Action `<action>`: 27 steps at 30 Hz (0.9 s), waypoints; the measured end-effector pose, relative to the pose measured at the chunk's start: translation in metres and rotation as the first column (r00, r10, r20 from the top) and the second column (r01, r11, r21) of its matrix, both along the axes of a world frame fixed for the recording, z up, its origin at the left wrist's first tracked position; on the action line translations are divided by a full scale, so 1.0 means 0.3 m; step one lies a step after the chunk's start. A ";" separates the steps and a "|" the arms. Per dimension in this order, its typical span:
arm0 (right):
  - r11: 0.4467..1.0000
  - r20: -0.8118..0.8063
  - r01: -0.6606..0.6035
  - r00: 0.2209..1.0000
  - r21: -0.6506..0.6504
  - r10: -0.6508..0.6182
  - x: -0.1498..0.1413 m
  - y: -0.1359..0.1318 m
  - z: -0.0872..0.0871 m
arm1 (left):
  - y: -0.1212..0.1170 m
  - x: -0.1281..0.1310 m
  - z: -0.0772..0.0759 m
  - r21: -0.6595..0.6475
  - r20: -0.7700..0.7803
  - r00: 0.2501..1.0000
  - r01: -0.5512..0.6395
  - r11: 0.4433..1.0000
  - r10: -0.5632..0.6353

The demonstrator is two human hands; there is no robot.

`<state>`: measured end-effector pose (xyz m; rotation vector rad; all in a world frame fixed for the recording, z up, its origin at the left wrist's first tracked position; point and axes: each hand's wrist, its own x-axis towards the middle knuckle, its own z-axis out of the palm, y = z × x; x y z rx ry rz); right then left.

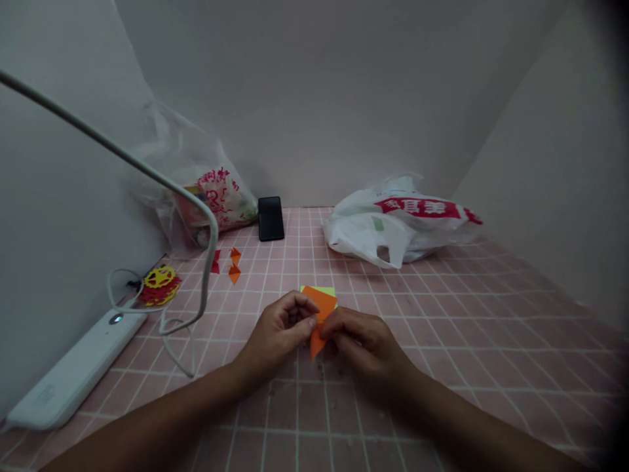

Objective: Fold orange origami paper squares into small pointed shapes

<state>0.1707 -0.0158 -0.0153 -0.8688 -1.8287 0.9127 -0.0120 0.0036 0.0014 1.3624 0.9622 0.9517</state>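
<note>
Toward the person from the phone (271, 228) and a little right of it is the orange paper (320, 299), its left edge held by the thumb and fingers of the left hand (275, 333) and its narrow lower part pinched in the fingertips of the right hand (376, 344). Partly behind it shows yellow paper (328, 290); orange pieces (234, 274) lie left of the phone on its near side, and plastic bags (413, 223) flank it.

Left fingers (301, 330) and right fingers (340, 320) hold folded orange paper (322, 302), with yellow paper (328, 290) showing behind it.
</note>
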 end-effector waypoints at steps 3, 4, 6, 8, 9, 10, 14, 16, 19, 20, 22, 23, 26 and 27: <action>0.992 -0.039 0.006 0.999 -0.129 -0.011 0.001 -0.001 -0.011 | 0.002 0.000 0.000 -0.007 0.006 1.000 0.027 1.000 -0.027; 0.984 -0.064 -0.001 0.998 -0.176 -0.010 0.001 -0.001 -0.015 | 0.002 0.000 -0.003 -0.007 0.013 0.999 0.038 0.999 -0.038; 0.963 -0.130 -0.005 0.991 -0.269 -0.031 0.000 0.000 -0.021 | 0.001 0.000 -0.008 -0.008 0.030 0.998 0.054 0.998 -0.054; 0.937 -0.195 -0.008 0.979 -0.350 -0.064 -0.003 0.002 -0.025 | 0.000 0.001 -0.013 -0.003 0.044 0.997 0.058 0.998 -0.058; 0.924 -0.217 -0.009 0.973 -0.382 -0.081 -0.005 0.003 -0.025 | 0.000 0.002 -0.015 0.000 0.048 0.997 0.055 0.998 -0.055; 0.914 -0.231 -0.013 0.969 -0.406 -0.089 -0.006 0.004 -0.025 | 0.000 0.002 -0.015 0.000 0.047 0.998 0.051 0.999 -0.051; 0.895 -0.237 -0.041 0.969 -0.444 -0.074 -0.011 0.004 -0.027 | 0.003 0.002 -0.010 -0.051 -0.010 1.000 0.027 0.998 -0.028; 0.903 -0.218 -0.035 0.974 -0.428 -0.066 -0.011 0.005 -0.030 | 0.005 0.003 -0.006 -0.083 -0.032 0.999 0.031 0.996 -0.033; 0.934 -0.150 -0.007 0.987 -0.358 -0.050 -0.008 0.007 -0.033 | 0.005 0.004 -0.001 -0.102 -0.050 0.998 0.044 0.994 -0.049; 0.943 -0.123 0.002 0.991 -0.333 -0.045 -0.007 0.006 -0.033 | 0.004 0.005 -0.001 -0.102 -0.052 0.997 0.047 0.994 -0.052; 0.957 -0.074 0.022 0.996 -0.289 -0.046 -0.004 0.004 -0.031 | 0.002 0.007 0.000 -0.111 -0.049 0.997 0.054 0.992 -0.060; 0.962 -0.058 0.033 0.997 -0.272 -0.051 -0.002 0.002 -0.030 | 0.001 0.007 0.000 -0.118 -0.048 0.997 0.058 0.991 -0.063; 0.979 -0.007 0.068 0.998 -0.194 -0.070 0.001 -0.001 -0.026 | 0.001 0.006 0.000 -0.155 -0.060 0.996 0.062 0.986 -0.072; 0.985 0.012 0.074 0.997 -0.158 -0.073 0.002 -0.001 -0.024 | 0.001 0.005 0.000 -0.175 -0.059 0.995 0.065 0.982 -0.077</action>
